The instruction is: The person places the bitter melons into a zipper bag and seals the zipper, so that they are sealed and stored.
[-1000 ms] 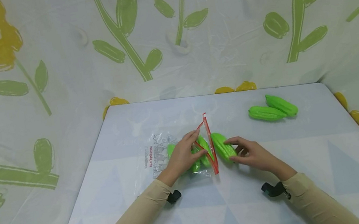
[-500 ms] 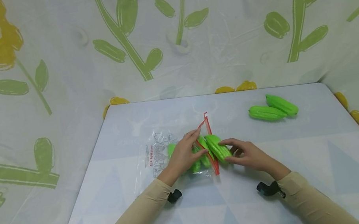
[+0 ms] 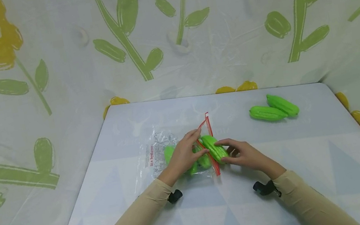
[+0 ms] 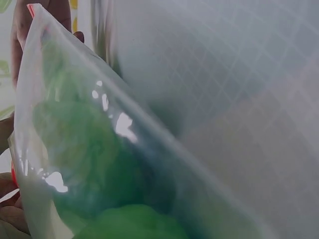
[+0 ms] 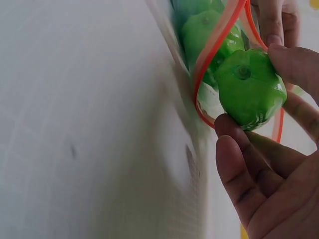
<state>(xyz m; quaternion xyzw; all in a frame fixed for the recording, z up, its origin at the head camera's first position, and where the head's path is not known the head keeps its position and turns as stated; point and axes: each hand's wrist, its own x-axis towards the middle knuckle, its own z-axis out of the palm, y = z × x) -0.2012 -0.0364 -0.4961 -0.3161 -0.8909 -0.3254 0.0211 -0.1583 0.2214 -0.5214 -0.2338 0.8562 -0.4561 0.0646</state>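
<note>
My left hand (image 3: 184, 155) holds the red-edged mouth of a clear zip bag (image 3: 152, 159) apart, its thumb and fingers at the rim. Inside the bag lie several green bitter melons, blurred through the plastic in the left wrist view. With thumb and fingertips my right hand (image 3: 247, 155) grips another ridged bitter melon (image 3: 214, 149). In the right wrist view, this bitter melon (image 5: 249, 89) sits within the red-rimmed opening (image 5: 207, 62), one end facing the camera. Part of the bag is hidden under my left hand.
Two more bitter melons (image 3: 267, 113) lie touching each other at the table's back right. The table (image 3: 304, 163) is pale with blue-grey triangles. Behind it hangs a white, flower-printed cloth (image 3: 227, 52).
My right hand has moved left with the bitter melon, from beside the bag's mouth to within the opening. My left hand stays almost still on the rim.
</note>
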